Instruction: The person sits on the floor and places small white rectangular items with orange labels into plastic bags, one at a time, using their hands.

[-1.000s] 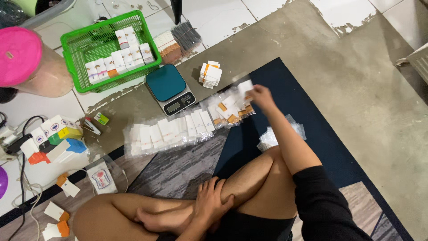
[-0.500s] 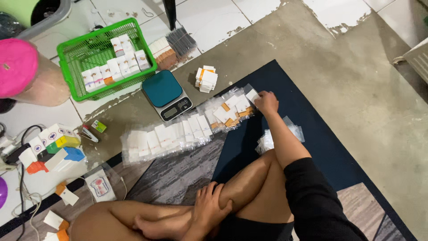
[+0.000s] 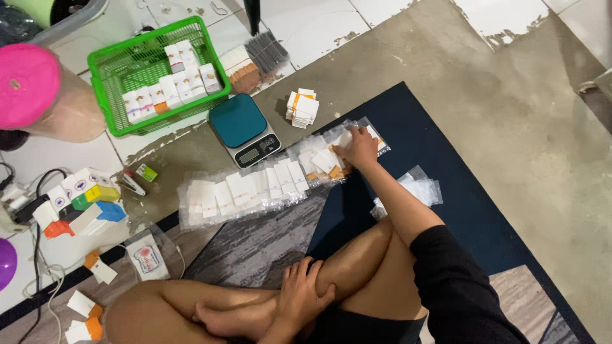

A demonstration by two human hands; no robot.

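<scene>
The right hand [image 3: 358, 148] lies on a small clear plastic bag [image 3: 338, 153] with a white card inside, at the right end of the long row of bags [image 3: 255, 188] on the floor, in front of the teal scale [image 3: 244, 129]. The fingers are bent down onto the bag; I cannot tell if they already pinch it or only press it. The left hand [image 3: 305, 294] is open and rests on the crossed shin, holding nothing.

I judge the bag to be very light, thin and slippery, and it bends easily; the card makes it a little stiffer. It is best to take it at one edge or corner, between thumb and finger, because the bags overlap and slide.

Compared with one second ago, the right hand is lower and nearer to the row; before, it was raised above the bags. The left hand has not moved.
</scene>
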